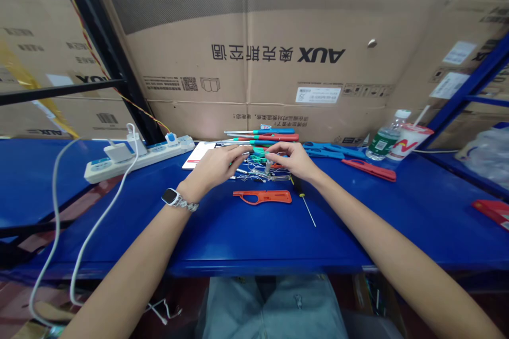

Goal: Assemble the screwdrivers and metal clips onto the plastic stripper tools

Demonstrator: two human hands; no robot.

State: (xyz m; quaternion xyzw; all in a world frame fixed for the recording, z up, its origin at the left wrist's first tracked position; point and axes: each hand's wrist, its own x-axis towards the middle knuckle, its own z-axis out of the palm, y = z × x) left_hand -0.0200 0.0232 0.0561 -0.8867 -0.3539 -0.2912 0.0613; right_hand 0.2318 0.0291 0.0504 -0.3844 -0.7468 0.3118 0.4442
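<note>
Cardboard carton (246, 16) fills the top centre of the frame, marked AUX in large black letters beside upside-down Chinese characters; a QR code (190, 83) sits left of them, a white barcode label (318, 95) right of centre, its print too small to read. More AUX lettering shows on the boxes (24, 32) at upper left.

Below, mid-frame, the left hand (220, 164) and right hand (294, 160) meet over a pile of small parts (260, 174) and thin wires on a blue table (210, 233). Left fingers are bent, tips close together near the pile; whether they grip anything I cannot tell. Right thumb and forefinger curl in at a small greyish piece (269, 164), too small to show if it is pinched. An unmarked orange lighter casing (278, 197) lies just below the pile, at frame centre, beside a screwdriver (308, 209) with a yellow-and-black handle.

Long lighters (278, 137) in red and blue lie behind the hands. Right of them are blue casings (334, 151), a red casing (369, 169), a bottle (382, 140) with a green label whose wording is illegible, and a cup (409, 140) bearing a red emblem. At centre left, a white power strip (139, 158) holds plugs, near a white card (194, 159) with a red stripe
</note>
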